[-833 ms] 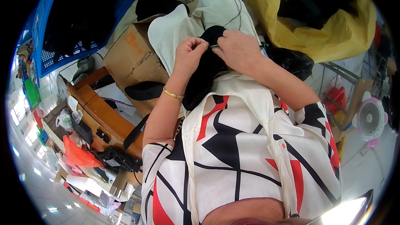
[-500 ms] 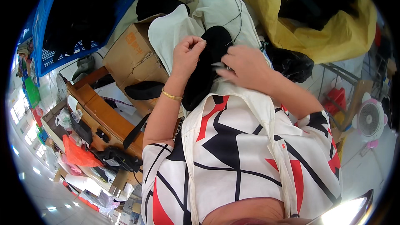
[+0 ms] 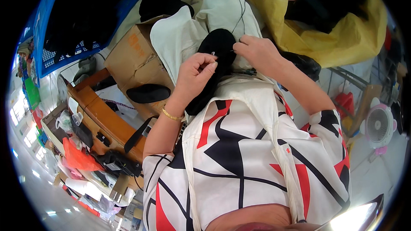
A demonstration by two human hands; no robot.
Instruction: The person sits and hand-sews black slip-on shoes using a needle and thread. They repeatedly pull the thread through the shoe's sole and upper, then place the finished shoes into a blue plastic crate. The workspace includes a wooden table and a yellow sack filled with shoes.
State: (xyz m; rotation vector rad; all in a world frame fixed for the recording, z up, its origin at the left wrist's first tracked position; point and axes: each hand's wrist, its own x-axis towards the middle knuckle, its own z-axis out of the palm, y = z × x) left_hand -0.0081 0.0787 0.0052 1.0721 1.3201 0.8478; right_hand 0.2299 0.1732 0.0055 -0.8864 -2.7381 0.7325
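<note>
A long black piece with a rounded end, shaped like a shoe sole, lies across white cloth over my lap. At its left edge my left hand is closed in a pinch, with a tiny bright glint at the fingertips. Just off the right edge my right hand pinches too; something thin shows at its fingertips, too small to name. A dark thread loops over the cloth, one strand running down to the black piece and another toward my right hand.
Left of my lap stand a cardboard box, another black sole-shaped piece and a wooden bench. A blue crate of black items is far left, a yellow sack far right. A small fan stands at right.
My right hand has moved up and a little right, away from the black piece's middle. My left hand has shifted lower and slightly right along the piece.
</note>
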